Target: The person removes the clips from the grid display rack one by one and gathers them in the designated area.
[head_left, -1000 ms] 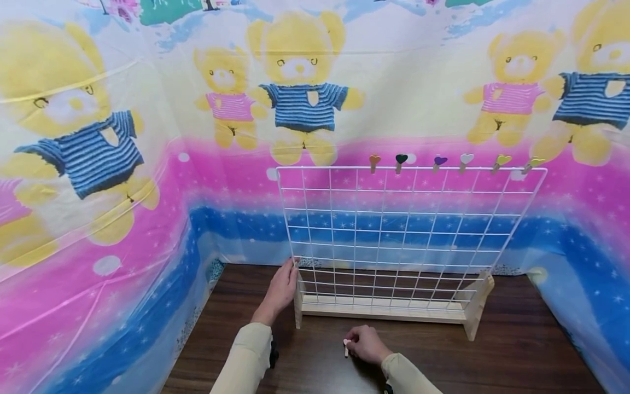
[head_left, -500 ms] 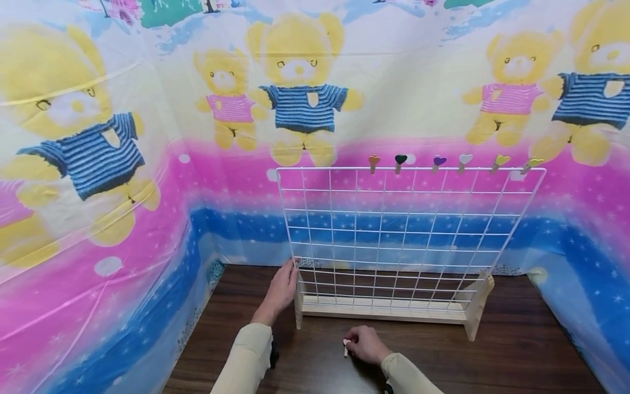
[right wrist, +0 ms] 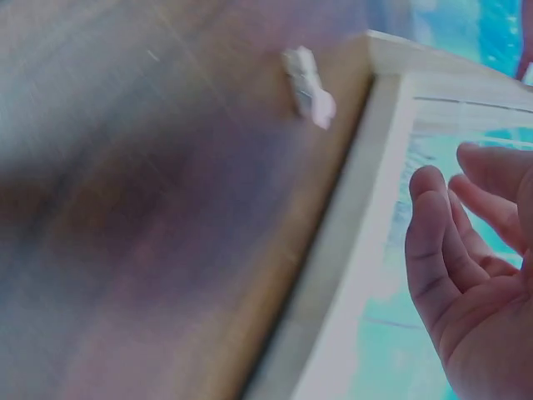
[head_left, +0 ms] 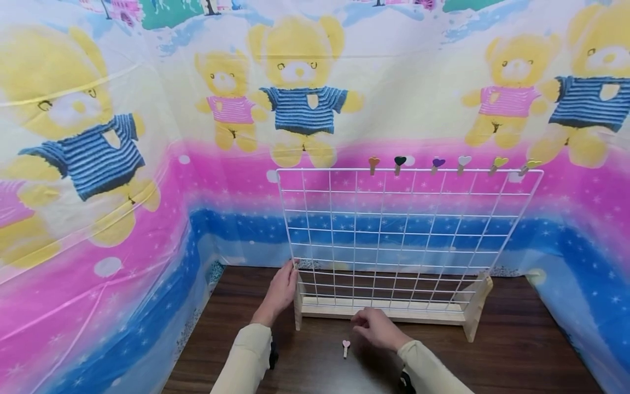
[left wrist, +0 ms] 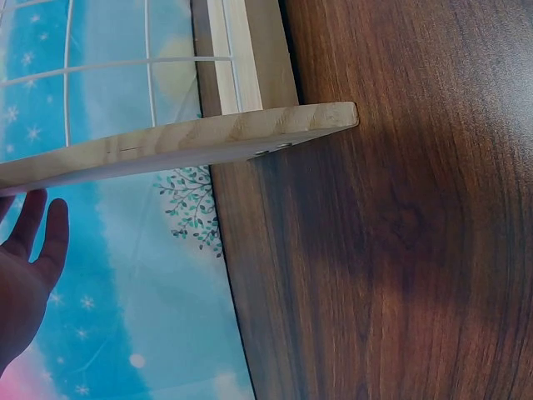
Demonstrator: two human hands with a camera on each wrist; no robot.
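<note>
While the right hand [head_left: 379,327] is hovering just beside it, a small clip with a pink heart [head_left: 346,348] is lying on the dark wood-grain table [head_left: 418,364], its heart end pointing toward the rack and its stem toward the person. That hand is holding nothing: its fingers are bending loosely, and the right wrist view is showing a gap between thumb and fingertips.

Beyond the clip, a white wire grid [head_left: 334,170] is standing upright in a pale wooden base [head_left: 325,311]. At the base's left end, the left hand [head_left: 280,293] is resting its fingers against the outer side of the wooden end piece [left wrist: 225,133]; they are extending nearly straight and gripping nothing.

Along the grid's top bar, six heart clips are sitting in a row: orange [head_left: 374,163], dark green [head_left: 400,163], purple [head_left: 437,163], white [head_left: 464,162] and two yellow ones, the last leaning near the right corner.

Cream sleeves [head_left: 243,353] are covering both forearms. Behind everything, a cloth backdrop printed with teddy bears [head_left: 305,109] is hanging in folds.
</note>
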